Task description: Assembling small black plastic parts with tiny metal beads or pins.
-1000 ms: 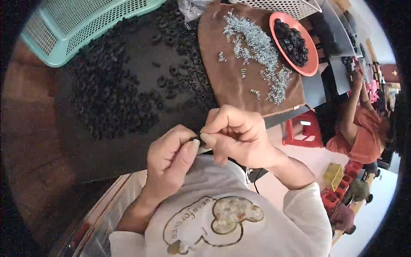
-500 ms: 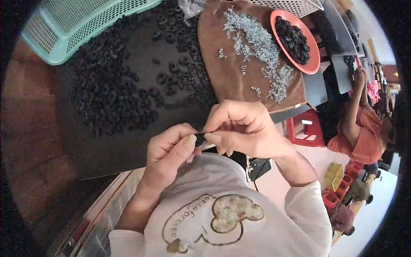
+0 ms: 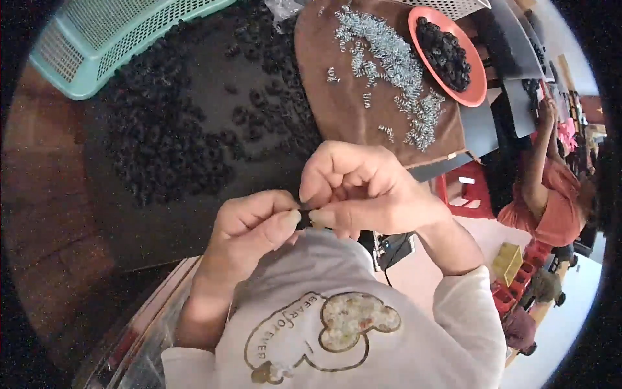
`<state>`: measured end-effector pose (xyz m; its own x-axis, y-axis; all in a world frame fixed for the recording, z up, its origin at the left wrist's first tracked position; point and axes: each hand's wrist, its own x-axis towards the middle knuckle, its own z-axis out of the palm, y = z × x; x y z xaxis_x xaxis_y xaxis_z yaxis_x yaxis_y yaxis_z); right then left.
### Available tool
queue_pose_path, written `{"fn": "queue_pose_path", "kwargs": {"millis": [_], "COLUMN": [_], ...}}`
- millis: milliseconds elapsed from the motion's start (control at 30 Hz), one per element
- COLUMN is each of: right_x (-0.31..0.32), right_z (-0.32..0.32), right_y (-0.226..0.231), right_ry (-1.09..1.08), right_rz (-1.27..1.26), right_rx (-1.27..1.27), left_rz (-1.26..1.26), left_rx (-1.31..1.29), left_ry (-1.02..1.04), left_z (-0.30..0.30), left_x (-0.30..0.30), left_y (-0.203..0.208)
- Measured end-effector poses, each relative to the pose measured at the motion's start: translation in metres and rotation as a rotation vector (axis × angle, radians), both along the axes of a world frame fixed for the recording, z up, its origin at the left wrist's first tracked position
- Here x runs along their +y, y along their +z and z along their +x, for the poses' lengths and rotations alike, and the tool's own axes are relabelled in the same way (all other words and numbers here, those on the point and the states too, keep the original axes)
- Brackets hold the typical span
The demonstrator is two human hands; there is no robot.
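Observation:
Close in front of my body, a small black part (image 3: 303,220) is pinched between both hands; its shape is mostly covered by my fingers. My left hand (image 3: 254,228) closes thumb and finger on its left side. On its right side presses the thumb of my right hand (image 3: 369,194), whose forefinger is bent above it. Beyond my hands, many small black ring-like parts (image 3: 162,142) lie heaped on the dark tabletop (image 3: 123,227). Small silvery coil springs (image 3: 389,55) are scattered over a brown cloth (image 3: 324,91) ahead to the right.
An orange-red oval bowl (image 3: 478,76) of black parts stands on the cloth's far right. A green perforated basket (image 3: 78,65) sits at the far left, a white perforated basket (image 3: 447,6) at the back. At right are a red stool (image 3: 463,188) and a person in a red-orange top (image 3: 551,201).
The black part and both hands have shifted slightly lower. My right forefinger has lifted a little away from the part, while its thumb stays against it.

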<state>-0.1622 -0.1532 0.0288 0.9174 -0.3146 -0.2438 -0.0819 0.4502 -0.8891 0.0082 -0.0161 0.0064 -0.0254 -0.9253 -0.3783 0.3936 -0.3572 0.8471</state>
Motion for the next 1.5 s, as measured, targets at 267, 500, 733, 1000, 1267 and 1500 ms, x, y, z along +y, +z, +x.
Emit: {"fn": "queue_pose_path", "kwargs": {"millis": [267,500,733,1000,1267,1500], "right_x": [-0.002,-0.005,-0.004,-0.002,0.001,0.002], "right_z": [0.003,0.006,0.007,0.008,0.011,0.011], "right_y": [0.006,0.013,0.008,0.001,-0.002,-0.005], "right_ry": [0.104,0.133,0.091,0.061,0.004,-0.018], "right_rz": [-0.019,0.091,0.145,0.029,-0.284,-0.24], "right_rx": [0.021,0.037,0.049,-0.002,0.01,-0.024], "left_rz": [0.078,0.082,0.088,0.093,0.071,0.027], "left_rx": [0.049,0.256,0.275,0.248,0.224,0.101], "left_ry": [-0.019,-0.042,-0.044,0.015,0.124,0.036], "left_z": [0.005,0.008,0.009,0.006,0.004,0.008], "left_x": [0.002,0.002,0.0,0.0,-0.005,-0.003], "left_y": [0.01,0.006,0.005,0.002,-0.007,-0.003]}}
